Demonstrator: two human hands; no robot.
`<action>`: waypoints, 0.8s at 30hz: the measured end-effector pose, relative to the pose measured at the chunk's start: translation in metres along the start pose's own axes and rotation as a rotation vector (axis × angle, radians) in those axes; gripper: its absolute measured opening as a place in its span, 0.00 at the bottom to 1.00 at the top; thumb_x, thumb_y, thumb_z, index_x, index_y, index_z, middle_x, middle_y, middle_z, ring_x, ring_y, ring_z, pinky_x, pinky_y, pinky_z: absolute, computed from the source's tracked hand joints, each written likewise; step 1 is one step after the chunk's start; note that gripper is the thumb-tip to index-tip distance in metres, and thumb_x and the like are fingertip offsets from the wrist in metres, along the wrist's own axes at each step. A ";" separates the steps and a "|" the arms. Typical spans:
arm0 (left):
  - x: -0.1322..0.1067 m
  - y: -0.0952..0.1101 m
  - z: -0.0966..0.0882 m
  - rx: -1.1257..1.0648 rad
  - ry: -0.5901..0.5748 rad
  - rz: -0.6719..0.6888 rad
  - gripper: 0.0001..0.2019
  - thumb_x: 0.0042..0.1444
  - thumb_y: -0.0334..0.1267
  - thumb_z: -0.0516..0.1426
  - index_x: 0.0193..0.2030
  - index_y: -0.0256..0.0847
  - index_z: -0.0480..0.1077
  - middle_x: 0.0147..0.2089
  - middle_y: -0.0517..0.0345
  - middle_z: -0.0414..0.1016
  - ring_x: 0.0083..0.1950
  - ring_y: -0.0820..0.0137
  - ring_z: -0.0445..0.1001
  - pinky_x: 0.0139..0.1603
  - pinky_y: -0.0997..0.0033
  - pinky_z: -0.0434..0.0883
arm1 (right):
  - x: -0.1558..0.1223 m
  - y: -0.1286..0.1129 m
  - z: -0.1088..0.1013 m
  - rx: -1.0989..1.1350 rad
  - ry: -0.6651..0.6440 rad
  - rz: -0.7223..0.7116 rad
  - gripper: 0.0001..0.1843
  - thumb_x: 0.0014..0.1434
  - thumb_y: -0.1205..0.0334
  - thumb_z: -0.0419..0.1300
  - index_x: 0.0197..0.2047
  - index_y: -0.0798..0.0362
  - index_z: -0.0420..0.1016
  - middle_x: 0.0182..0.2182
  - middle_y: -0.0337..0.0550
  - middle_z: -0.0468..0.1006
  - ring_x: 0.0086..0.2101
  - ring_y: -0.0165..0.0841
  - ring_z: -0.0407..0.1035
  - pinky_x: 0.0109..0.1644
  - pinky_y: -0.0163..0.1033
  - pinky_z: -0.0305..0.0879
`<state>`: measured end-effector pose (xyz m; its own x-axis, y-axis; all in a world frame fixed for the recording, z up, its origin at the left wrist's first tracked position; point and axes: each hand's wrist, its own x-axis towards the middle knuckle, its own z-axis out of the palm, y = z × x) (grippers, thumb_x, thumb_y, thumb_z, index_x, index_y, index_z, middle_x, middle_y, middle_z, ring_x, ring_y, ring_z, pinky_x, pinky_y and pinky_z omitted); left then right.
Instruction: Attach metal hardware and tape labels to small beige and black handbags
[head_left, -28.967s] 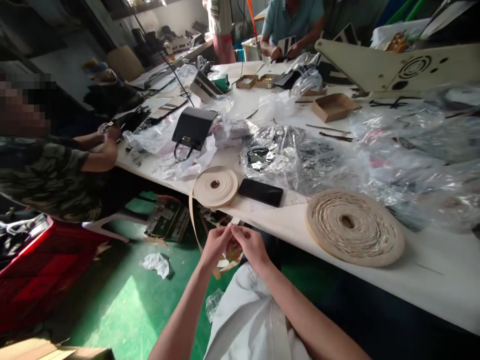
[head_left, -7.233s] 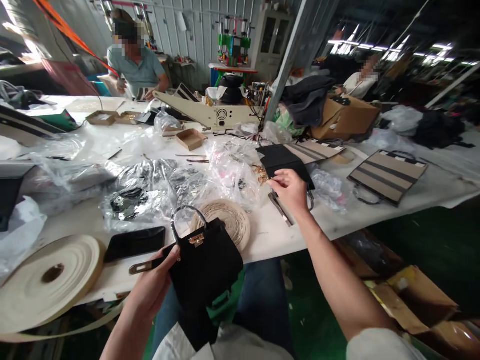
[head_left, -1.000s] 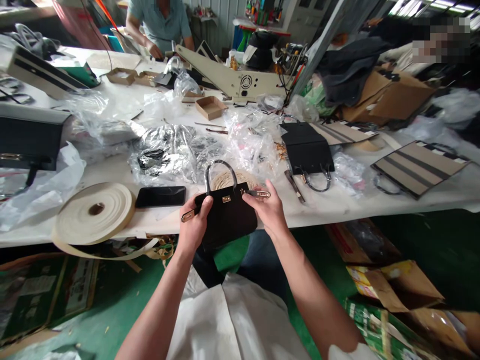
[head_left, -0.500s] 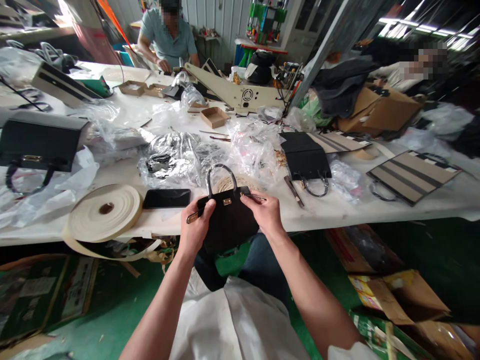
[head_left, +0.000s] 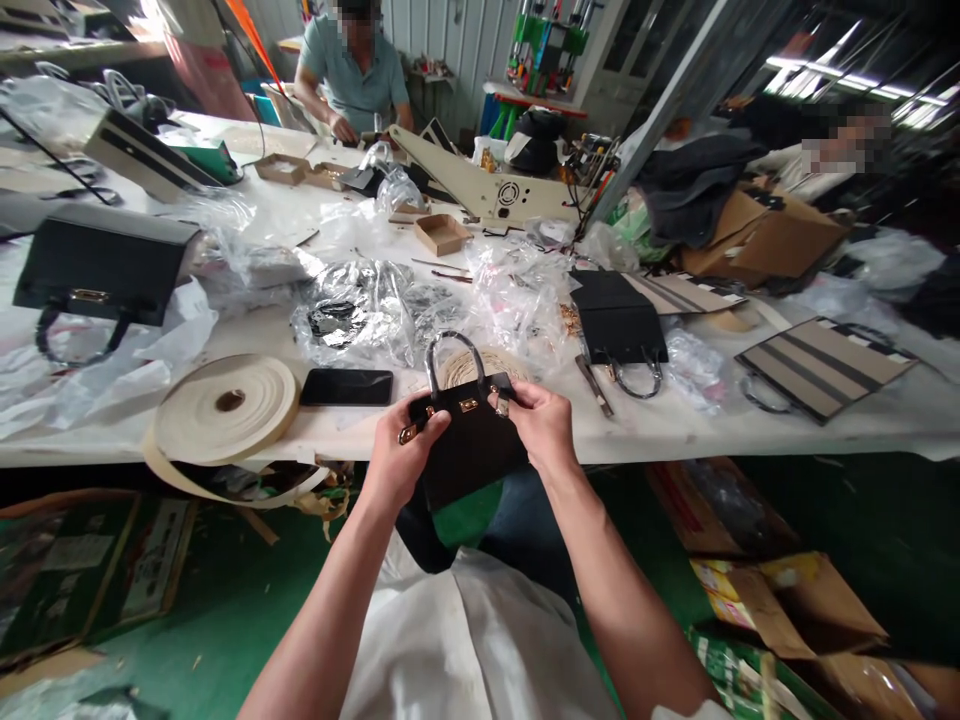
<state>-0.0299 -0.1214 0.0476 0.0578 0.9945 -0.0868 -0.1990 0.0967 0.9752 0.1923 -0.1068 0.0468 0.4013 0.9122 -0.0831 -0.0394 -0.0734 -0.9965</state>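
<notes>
"Fingers first: how are they set?"

"The left hand (head_left: 401, 450) is clamped on the black handbag (head_left: 474, 455) at its upper left corner, the thumb pressed over the front. By the right hand (head_left: 546, 425), a metal-tipped strap (head_left: 502, 404) is pinched at the opposite upper corner."

"And the bag itself?"

"It is held between both hands, in front of the table's near edge, above the lap, with its handle (head_left: 433, 368) uppermost. A gold clasp (head_left: 469, 405) is seen on the front. Whether the table (head_left: 660, 430) is touched by the bag cannot be told."

"What is found around it?"

"Just behind, a pale roll (head_left: 504, 365) is partly hidden by the bag. To the left, a phone (head_left: 346, 388) is laid beside a tape roll (head_left: 196, 412). To the right, a second black bag (head_left: 621, 325) is seen."

"Farther out?"

"Clear plastic (head_left: 390, 300) is heaped across the middle; beyond, a machine (head_left: 501, 200) is placed, and a person in a blue shirt (head_left: 364, 85) is seen."
</notes>
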 end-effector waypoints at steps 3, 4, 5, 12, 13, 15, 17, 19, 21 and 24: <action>-0.001 -0.002 0.000 -0.029 0.025 -0.028 0.23 0.56 0.49 0.76 0.55 0.41 0.84 0.48 0.53 0.88 0.49 0.60 0.84 0.52 0.64 0.78 | 0.002 -0.001 0.002 -0.041 -0.021 -0.012 0.33 0.48 0.47 0.85 0.54 0.56 0.91 0.51 0.54 0.92 0.53 0.52 0.87 0.60 0.52 0.84; -0.002 -0.001 0.001 -0.059 0.044 -0.048 0.23 0.55 0.49 0.77 0.53 0.40 0.85 0.47 0.53 0.88 0.48 0.60 0.84 0.52 0.64 0.79 | 0.001 -0.001 0.001 -0.071 -0.047 -0.029 0.34 0.52 0.45 0.83 0.56 0.56 0.90 0.52 0.54 0.91 0.54 0.52 0.87 0.61 0.53 0.84; -0.004 0.001 0.003 -0.102 0.063 -0.076 0.23 0.53 0.49 0.77 0.52 0.39 0.84 0.47 0.52 0.88 0.47 0.60 0.84 0.51 0.63 0.79 | -0.001 -0.002 -0.001 -0.121 -0.074 -0.066 0.34 0.56 0.42 0.81 0.59 0.55 0.89 0.54 0.55 0.91 0.55 0.51 0.86 0.62 0.53 0.84; -0.012 0.031 0.006 -0.385 0.088 -0.182 0.24 0.51 0.48 0.79 0.51 0.39 0.84 0.49 0.47 0.89 0.48 0.56 0.86 0.52 0.58 0.82 | -0.085 -0.002 0.001 -0.684 0.221 -0.788 0.30 0.74 0.53 0.70 0.76 0.42 0.76 0.64 0.60 0.79 0.65 0.56 0.77 0.69 0.65 0.79; -0.013 0.035 0.007 -0.385 0.084 -0.171 0.24 0.51 0.48 0.79 0.51 0.40 0.84 0.49 0.48 0.89 0.48 0.56 0.86 0.52 0.59 0.82 | -0.098 -0.002 0.007 -0.697 0.140 -0.842 0.30 0.76 0.56 0.66 0.78 0.38 0.73 0.63 0.59 0.79 0.63 0.55 0.78 0.66 0.63 0.81; -0.016 0.043 0.011 -0.366 0.057 -0.139 0.21 0.53 0.48 0.78 0.49 0.41 0.85 0.47 0.50 0.89 0.48 0.57 0.86 0.52 0.59 0.82 | -0.115 -0.004 0.020 -0.740 -0.043 -0.857 0.39 0.77 0.53 0.65 0.85 0.36 0.60 0.67 0.59 0.75 0.66 0.56 0.76 0.66 0.64 0.81; -0.020 0.050 0.016 -0.330 0.005 -0.091 0.19 0.56 0.48 0.77 0.49 0.43 0.85 0.47 0.51 0.89 0.48 0.57 0.86 0.53 0.59 0.82 | -0.118 -0.012 0.031 -0.795 -0.114 -0.830 0.49 0.76 0.45 0.65 0.90 0.39 0.46 0.75 0.61 0.68 0.71 0.61 0.70 0.71 0.70 0.76; -0.025 0.059 0.020 -0.293 -0.062 -0.042 0.17 0.58 0.48 0.77 0.50 0.44 0.86 0.47 0.52 0.89 0.49 0.56 0.86 0.53 0.59 0.81 | -0.114 -0.024 0.038 -0.819 -0.082 -0.827 0.53 0.74 0.39 0.65 0.90 0.41 0.43 0.77 0.62 0.65 0.74 0.65 0.65 0.74 0.75 0.71; -0.030 0.069 0.023 -0.254 -0.126 -0.010 0.17 0.59 0.48 0.76 0.51 0.44 0.88 0.48 0.52 0.88 0.50 0.54 0.85 0.53 0.59 0.81 | -0.111 -0.037 0.038 -0.800 -0.044 -0.836 0.53 0.72 0.37 0.67 0.89 0.40 0.47 0.76 0.62 0.66 0.74 0.65 0.65 0.74 0.75 0.70; -0.036 0.090 0.028 -0.198 -0.205 0.007 0.20 0.58 0.50 0.77 0.53 0.44 0.88 0.48 0.51 0.88 0.54 0.49 0.85 0.56 0.55 0.81 | -0.115 -0.053 0.032 -0.707 -0.012 -0.865 0.51 0.71 0.40 0.69 0.88 0.38 0.53 0.72 0.61 0.70 0.70 0.63 0.71 0.70 0.70 0.77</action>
<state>-0.0229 -0.1501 0.1437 0.2488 0.9684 -0.0179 -0.3859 0.1161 0.9152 0.1184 -0.1951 0.1094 0.0330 0.7704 0.6367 0.7799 0.3785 -0.4984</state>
